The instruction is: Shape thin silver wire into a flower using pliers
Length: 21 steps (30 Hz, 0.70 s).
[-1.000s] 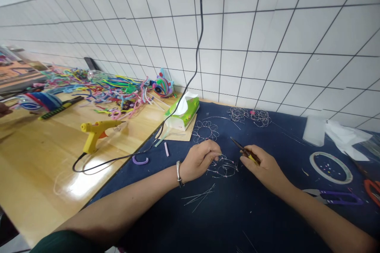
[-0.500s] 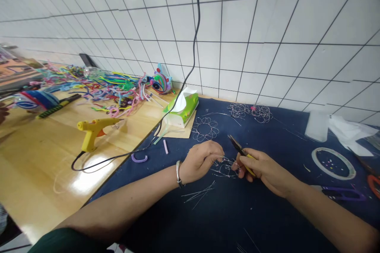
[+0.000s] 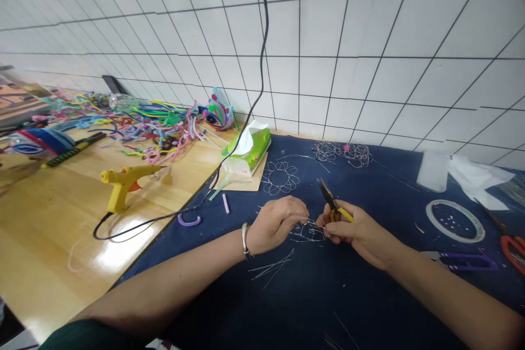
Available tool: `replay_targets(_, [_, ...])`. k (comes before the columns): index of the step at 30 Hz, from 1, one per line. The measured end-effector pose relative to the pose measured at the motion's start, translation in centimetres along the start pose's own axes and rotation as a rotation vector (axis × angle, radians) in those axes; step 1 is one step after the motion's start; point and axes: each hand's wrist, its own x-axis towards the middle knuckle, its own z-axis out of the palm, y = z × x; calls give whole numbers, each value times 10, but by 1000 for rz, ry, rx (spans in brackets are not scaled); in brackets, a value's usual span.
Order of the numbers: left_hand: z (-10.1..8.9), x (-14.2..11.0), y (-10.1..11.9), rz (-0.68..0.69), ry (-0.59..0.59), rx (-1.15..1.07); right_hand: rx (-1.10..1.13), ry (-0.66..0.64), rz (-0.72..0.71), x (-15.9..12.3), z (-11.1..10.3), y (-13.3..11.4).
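Note:
My left hand point(image 3: 278, 224), with a silver bangle at the wrist, pinches the edge of a looped wire flower point(image 3: 308, 232) just above the dark blue cloth. Opposite it, my right hand point(image 3: 348, 227) keeps yellow-handled pliers point(image 3: 328, 192) in its palm, jaws pointing up and away. The thumb and forefinger of that hand also touch the wire flower's right side. Several straight wire pieces point(image 3: 272, 269) lie crossed in front of my left hand. Behind it rests a flat wire flower ring point(image 3: 280, 178). Fingers partly cover the worked wire.
A yellow glue gun point(image 3: 123, 186) stands on the wooden table at left, its black cord crossing to a green tissue pack point(image 3: 250, 153). Colourful pipe cleaners point(image 3: 164, 126) heap behind. Wire bundles point(image 3: 359, 154), a white ring point(image 3: 455, 221), purple-handled snips point(image 3: 467, 260) and orange scissors point(image 3: 512, 251) lie rightward.
The pliers have turned in my right hand, and its fingers have shifted closer in on the wire flower. My left hand keeps its pinch. The whole view has shifted slightly.

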Motion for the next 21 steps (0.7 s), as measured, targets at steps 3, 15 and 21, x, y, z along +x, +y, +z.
replay_targets(3, [0, 0, -1, 2, -9, 1, -27, 26, -41, 1, 0, 1])
replay_targets(15, [1, -2, -4, -37, -102, 6, -197, 186, -271, 1, -2, 5])
replay_targets(21, [1, 0, -3, -72, -109, 16, -225, 227, -306, 2, -1, 5])
